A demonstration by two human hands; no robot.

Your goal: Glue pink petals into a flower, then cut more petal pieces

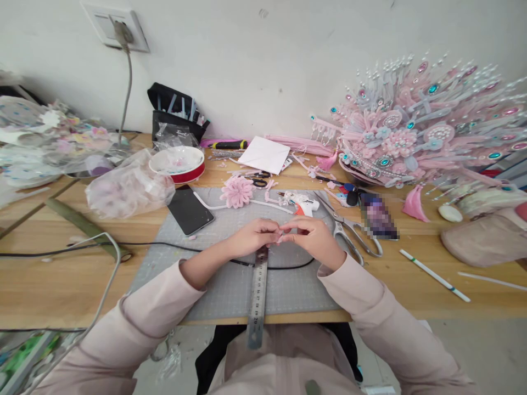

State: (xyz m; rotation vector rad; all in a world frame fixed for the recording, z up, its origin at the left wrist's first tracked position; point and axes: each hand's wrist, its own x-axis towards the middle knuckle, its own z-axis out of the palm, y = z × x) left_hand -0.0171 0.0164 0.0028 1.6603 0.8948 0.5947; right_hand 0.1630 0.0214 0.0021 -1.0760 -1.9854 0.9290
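My left hand [252, 237] and my right hand [313, 237] meet fingertip to fingertip over the grey cutting mat [214, 285]. Both are curled in a pinch around something tiny and pinkish that I cannot make out. A steel ruler [258, 296] lies under them and runs toward me past the table edge. Just beyond my hands lie a pink fabric flower [237, 191] with a white strip, and a white glue gun [303, 204]. Large scissors [349, 227] lie right of my right hand.
A black phone [190, 210] lies on the mat's left corner. A red-rimmed white bowl [178, 163], plastic bags [127, 186], a white card [264, 154] and a large pink jewelled headdress [420, 126] crowd the back. A black cable [82, 248] crosses the table. White sticks [435, 275] lie right.
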